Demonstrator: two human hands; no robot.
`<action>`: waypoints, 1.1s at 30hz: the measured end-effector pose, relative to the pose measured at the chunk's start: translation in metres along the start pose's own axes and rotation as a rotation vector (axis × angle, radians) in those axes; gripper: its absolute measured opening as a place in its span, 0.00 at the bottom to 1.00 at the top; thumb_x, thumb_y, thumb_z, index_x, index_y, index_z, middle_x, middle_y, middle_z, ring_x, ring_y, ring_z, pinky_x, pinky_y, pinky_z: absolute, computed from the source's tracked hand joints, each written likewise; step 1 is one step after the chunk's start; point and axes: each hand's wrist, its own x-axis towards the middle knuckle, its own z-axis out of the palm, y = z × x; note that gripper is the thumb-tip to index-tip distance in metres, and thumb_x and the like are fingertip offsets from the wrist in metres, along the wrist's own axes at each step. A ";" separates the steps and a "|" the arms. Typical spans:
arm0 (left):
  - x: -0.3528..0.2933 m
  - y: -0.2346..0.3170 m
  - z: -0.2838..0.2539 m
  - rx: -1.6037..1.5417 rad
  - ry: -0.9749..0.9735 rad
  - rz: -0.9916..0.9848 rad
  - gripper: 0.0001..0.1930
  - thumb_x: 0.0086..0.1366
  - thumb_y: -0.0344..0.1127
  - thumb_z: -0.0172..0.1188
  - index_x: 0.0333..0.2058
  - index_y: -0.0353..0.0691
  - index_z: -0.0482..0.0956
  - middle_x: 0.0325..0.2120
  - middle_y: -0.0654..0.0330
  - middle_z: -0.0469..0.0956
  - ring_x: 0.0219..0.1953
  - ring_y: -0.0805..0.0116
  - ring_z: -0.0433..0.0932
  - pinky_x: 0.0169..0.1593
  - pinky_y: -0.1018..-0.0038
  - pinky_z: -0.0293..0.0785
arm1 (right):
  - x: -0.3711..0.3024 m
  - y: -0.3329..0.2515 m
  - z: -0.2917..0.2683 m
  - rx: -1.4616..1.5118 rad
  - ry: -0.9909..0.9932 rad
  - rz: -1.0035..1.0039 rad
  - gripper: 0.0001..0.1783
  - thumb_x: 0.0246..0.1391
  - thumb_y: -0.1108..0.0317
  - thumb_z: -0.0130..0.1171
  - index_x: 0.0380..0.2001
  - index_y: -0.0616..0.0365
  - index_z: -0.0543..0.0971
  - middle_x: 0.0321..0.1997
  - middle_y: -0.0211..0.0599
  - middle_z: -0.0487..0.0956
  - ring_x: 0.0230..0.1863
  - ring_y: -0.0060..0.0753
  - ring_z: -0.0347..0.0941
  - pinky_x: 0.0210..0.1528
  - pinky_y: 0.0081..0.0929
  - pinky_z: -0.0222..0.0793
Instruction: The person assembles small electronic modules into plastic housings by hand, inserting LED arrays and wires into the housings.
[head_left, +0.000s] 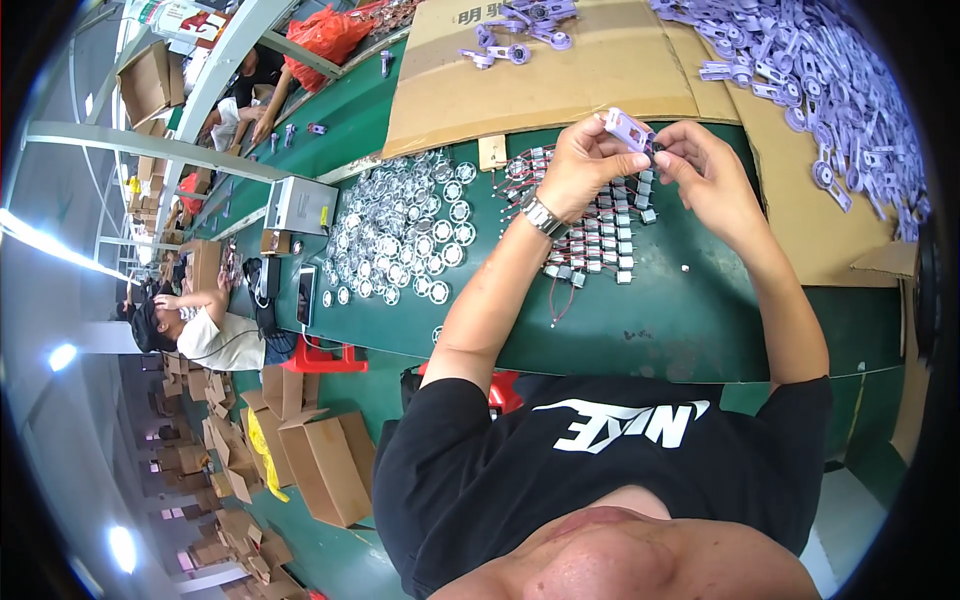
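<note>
A purple plastic housing (pixel 627 130) is held up over the green table by both hands. My left hand (pixel 582 168), with a metal watch on its wrist, pinches the housing's body. The fingers of my right hand (pixel 708 182) close around its lower right end, where a small dark part shows between the fingertips. Below the hands lie rows of small silver motors (pixel 606 240) with red wires. Left of them spreads a heap of clear and silver round discs (pixel 400 235).
Cardboard (pixel 560 85) covers the far table, with a few purple pieces on it. A large pile of purple parts (pixel 800 90) fills the right side. A phone (pixel 306 295) and a grey metal box (pixel 301 205) stand left. Other people sit along the line; open cartons (pixel 328 465) stand on the floor.
</note>
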 end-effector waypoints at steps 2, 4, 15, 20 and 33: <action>0.002 0.002 0.002 0.059 -0.020 -0.010 0.19 0.59 0.22 0.71 0.48 0.36 0.78 0.43 0.60 0.83 0.45 0.70 0.84 0.49 0.73 0.82 | -0.001 0.002 0.000 0.029 0.002 0.025 0.08 0.63 0.74 0.60 0.44 0.65 0.76 0.34 0.36 0.81 0.34 0.25 0.76 0.38 0.25 0.72; 0.001 0.006 0.003 0.094 -0.024 -0.043 0.18 0.61 0.21 0.69 0.49 0.37 0.78 0.45 0.58 0.83 0.48 0.68 0.83 0.53 0.70 0.80 | -0.001 0.002 0.001 0.051 0.028 0.045 0.08 0.63 0.76 0.59 0.44 0.65 0.75 0.36 0.37 0.81 0.36 0.24 0.76 0.41 0.25 0.72; 0.000 -0.005 0.006 -0.090 0.020 0.046 0.17 0.62 0.23 0.69 0.49 0.36 0.77 0.44 0.59 0.82 0.46 0.69 0.83 0.50 0.71 0.82 | 0.005 0.034 0.021 0.234 0.140 -0.131 0.08 0.62 0.77 0.61 0.43 0.64 0.77 0.41 0.32 0.80 0.41 0.19 0.75 0.45 0.22 0.73; 0.000 -0.006 0.004 0.011 0.042 0.074 0.17 0.61 0.21 0.68 0.49 0.37 0.79 0.45 0.60 0.83 0.47 0.71 0.83 0.54 0.72 0.80 | 0.007 0.033 0.016 0.401 0.086 0.014 0.11 0.60 0.76 0.63 0.45 0.60 0.77 0.41 0.30 0.79 0.45 0.23 0.73 0.51 0.23 0.72; -0.001 -0.005 -0.003 -0.040 -0.157 0.074 0.20 0.60 0.33 0.73 0.50 0.39 0.80 0.57 0.57 0.74 0.58 0.62 0.75 0.61 0.62 0.71 | 0.001 0.005 -0.028 0.535 -0.520 0.174 0.28 0.67 0.58 0.60 0.63 0.63 0.68 0.44 0.43 0.82 0.43 0.32 0.82 0.42 0.28 0.80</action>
